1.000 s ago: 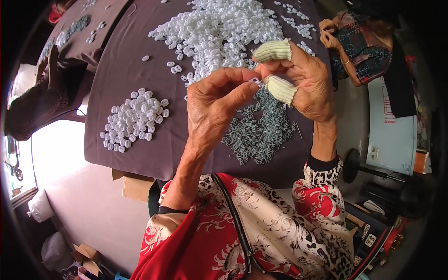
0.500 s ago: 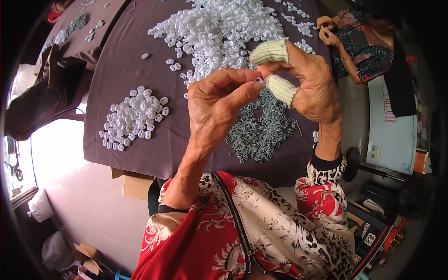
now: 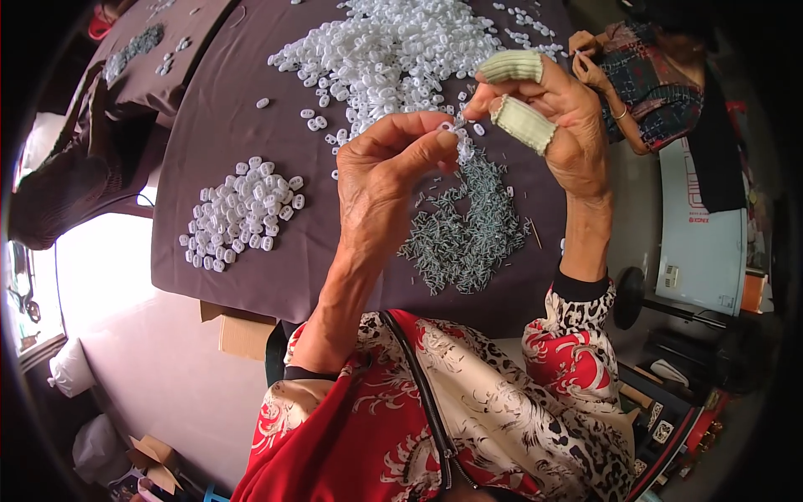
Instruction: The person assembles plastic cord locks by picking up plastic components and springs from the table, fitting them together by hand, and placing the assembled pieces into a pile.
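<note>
Head view | left hand (image 3: 376, 176) is gripping a white bead (image 3: 447, 128) between thumb and finger above the bench (image 3: 201, 146) | right hand (image 3: 510, 92) is keeping its fingers parted just beside it | grey pins (image 3: 464, 238) are lying heaped below | small bead pile (image 3: 241, 216) is sitting leftward | large bead pile (image 3: 397, 58) is spreading beyond

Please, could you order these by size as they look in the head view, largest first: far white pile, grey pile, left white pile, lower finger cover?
1. Far white pile
2. Grey pile and left white pile: too alike to rank surely
3. Lower finger cover
</note>
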{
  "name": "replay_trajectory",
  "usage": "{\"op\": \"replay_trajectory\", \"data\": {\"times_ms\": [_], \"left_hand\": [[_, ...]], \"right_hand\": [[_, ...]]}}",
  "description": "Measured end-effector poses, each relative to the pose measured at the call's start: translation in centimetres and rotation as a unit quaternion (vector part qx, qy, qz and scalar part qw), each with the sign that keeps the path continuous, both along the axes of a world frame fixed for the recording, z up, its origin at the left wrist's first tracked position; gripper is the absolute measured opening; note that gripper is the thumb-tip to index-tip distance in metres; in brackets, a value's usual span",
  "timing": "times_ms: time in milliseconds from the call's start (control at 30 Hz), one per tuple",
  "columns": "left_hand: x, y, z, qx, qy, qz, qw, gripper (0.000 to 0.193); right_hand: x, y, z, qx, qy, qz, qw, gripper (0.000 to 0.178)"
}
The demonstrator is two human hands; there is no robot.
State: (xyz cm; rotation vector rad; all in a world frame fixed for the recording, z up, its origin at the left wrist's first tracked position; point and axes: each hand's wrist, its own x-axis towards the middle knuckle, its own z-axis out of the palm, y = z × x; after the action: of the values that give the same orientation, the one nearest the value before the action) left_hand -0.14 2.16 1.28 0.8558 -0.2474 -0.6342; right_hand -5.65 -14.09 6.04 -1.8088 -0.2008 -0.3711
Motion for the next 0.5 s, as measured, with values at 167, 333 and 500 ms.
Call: {"op": "replay_trajectory", "data": {"times_ms": [167,333,500], "left_hand": [[0.5,0.0,-0.2,0.004,0.011,0.001,1.0,0.015],[1.1,0.2,0.0,0.006,-0.029,0.027,0.999,0.014],[2.3,1.2,-0.8,-0.014,-0.028,0.052,0.998,0.013]], "right_hand": [[0.0,0.7,-0.5,-0.023,0.058,-0.013,0.998,0.03],[1.2,0.3,-1.3,-0.051,0.004,0.043,0.998,0.045],[2.0,0.9,-3.4,-0.021,0.053,-0.022,0.998,0.036]]}}
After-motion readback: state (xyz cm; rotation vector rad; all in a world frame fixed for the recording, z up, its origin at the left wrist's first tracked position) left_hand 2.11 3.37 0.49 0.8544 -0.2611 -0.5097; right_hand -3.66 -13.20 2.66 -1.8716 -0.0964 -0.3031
